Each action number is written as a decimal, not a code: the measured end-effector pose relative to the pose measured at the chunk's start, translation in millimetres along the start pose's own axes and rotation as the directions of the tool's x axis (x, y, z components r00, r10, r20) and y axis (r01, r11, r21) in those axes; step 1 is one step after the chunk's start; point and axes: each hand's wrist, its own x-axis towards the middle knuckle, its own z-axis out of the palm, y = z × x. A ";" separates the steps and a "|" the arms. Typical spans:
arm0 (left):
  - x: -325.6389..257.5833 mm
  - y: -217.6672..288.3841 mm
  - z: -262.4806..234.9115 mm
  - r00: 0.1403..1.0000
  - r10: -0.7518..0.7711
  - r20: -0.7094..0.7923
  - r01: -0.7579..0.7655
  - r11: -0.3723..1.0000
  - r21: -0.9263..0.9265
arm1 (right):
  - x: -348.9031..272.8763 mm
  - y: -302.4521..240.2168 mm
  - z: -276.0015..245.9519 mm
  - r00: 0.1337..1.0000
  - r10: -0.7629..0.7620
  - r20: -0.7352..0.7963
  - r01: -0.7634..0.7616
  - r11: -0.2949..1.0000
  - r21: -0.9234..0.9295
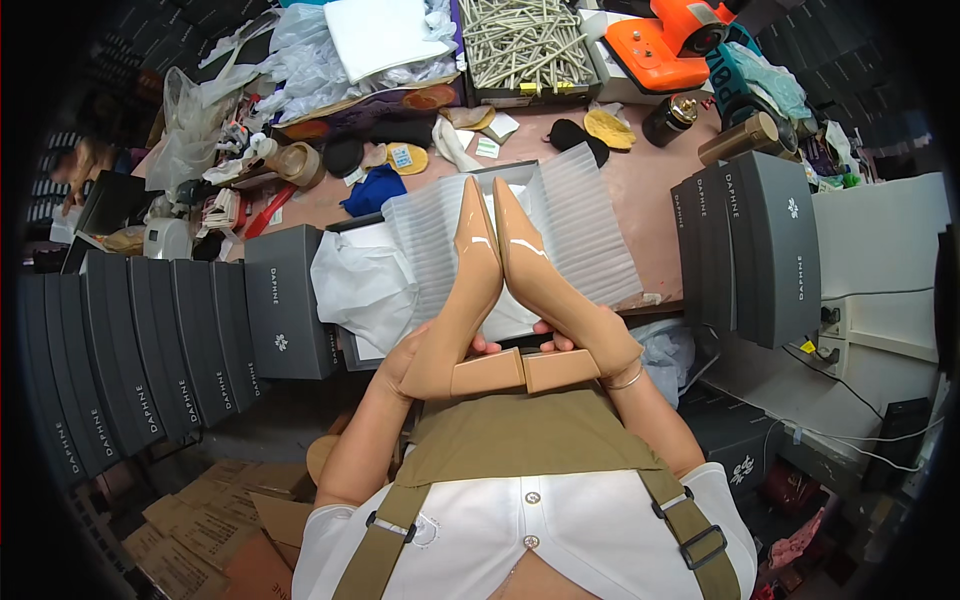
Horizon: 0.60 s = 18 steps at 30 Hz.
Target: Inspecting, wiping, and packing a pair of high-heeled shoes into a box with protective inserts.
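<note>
Two beige patent high-heeled shoes are held up side by side, pointed toes together at the far end and block heels meeting near my apron. My left hand (402,358) is closed around the left shoe (455,305), its fingertips showing inside the heel. Around the right shoe (548,290) my right hand (553,340) is closed in the same way. Beneath them lies an open grey shoe box (349,352) with white tissue paper (365,285) and a ribbed translucent foam sheet (595,225) spread over it. The shoes hide much of the box.
Grey shoe boxes stand in a row at the left (135,350) and as a stack at the right (765,250). At the back are a tray of paper sticks (525,45), an orange tool (665,50), a dark jar (670,120) and a blue cloth (375,190). Cardboard (200,530) lies lower left.
</note>
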 end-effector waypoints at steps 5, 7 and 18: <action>-1.1 5.0 5.3 1.000 0.001 0.018 -0.001 1.000 -0.002 | 4.9 0.0 2.4 0.998 0.027 0.056 -0.026 0.999 -0.031; -2.7 7.6 1.8 0.999 0.012 0.048 -0.013 1.000 0.016 | 8.1 -0.7 4.4 0.998 0.021 0.067 -0.018 0.999 -0.039; -6.6 23.7 17.9 0.983 0.158 0.095 -0.134 0.965 -0.224 | 24.1 -12.7 45.2 0.997 -0.066 0.042 0.074 0.969 -0.237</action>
